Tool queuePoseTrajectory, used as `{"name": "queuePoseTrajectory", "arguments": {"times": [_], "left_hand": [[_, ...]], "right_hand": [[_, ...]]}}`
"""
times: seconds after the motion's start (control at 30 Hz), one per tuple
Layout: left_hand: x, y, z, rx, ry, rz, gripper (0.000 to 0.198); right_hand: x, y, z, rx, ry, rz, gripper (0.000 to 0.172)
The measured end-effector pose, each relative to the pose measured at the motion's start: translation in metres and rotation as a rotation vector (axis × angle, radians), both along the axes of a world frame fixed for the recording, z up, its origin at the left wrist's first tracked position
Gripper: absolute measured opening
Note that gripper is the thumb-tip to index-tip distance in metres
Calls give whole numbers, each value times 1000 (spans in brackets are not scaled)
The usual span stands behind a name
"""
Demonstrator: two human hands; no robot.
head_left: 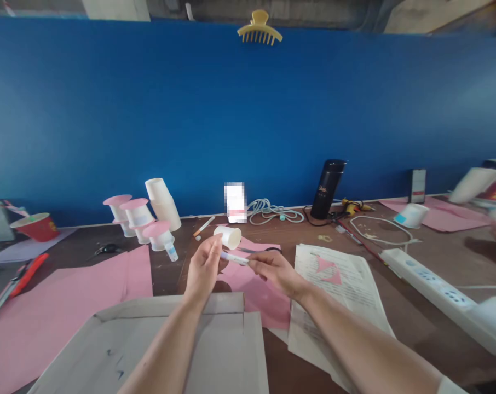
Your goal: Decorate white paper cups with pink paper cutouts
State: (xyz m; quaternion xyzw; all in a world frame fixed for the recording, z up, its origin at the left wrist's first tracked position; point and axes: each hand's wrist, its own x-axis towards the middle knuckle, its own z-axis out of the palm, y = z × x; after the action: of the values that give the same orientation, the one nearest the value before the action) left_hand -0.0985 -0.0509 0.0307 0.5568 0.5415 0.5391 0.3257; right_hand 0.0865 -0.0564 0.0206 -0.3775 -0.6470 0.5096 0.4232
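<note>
My left hand is closed at a small white paper cup, which lies on its side with its open end to the right. A slim white pen with a purple end spans the gap between my hands. Its purple end meets my left fingers, partly hidden by them. My right hand pinches the other end of the pen. Just behind, scissors rest on pink paper, their blades partly covered.
Paper cups with pink discs and stacked cups stand left. A cardboard piece lies in front. A black flask, printed sheet, power strip and cables occupy the right. A red utility knife lies far left.
</note>
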Motion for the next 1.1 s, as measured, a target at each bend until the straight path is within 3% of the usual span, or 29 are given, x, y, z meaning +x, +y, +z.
{"name": "queuePoseTrajectory", "arguments": {"times": [0.1,0.23,0.3,0.5,0.63,0.73,0.93,1.0,1.1], "left_hand": [[0,5,-5,-90,-200,-128,46],[3,7,-12,-127,-192,-169,41],[7,4,-12,-125,-110,-214,41],[17,-7,-9,-27,408,-379,42],[14,-5,-11,-14,749,-359,46],[15,-2,-12,-14,875,-328,44],[9,1,-9,-74,929,-307,43],[3,4,-10,-122,885,-236,42],[1,9,-13,-170,836,-112,46]], "right_hand": [[-1,1,0,-55,38,-25,25],[-4,2,1,-237,453,-77,29],[-6,2,0,-280,575,-55,26],[-7,5,-4,-305,455,-51,34],[-6,10,-7,-354,441,-125,39],[-10,13,-10,-378,474,-156,39],[-3,28,-17,-454,617,-290,34],[9,37,-17,-440,722,-456,32],[19,46,-17,-412,766,-494,30]]}}
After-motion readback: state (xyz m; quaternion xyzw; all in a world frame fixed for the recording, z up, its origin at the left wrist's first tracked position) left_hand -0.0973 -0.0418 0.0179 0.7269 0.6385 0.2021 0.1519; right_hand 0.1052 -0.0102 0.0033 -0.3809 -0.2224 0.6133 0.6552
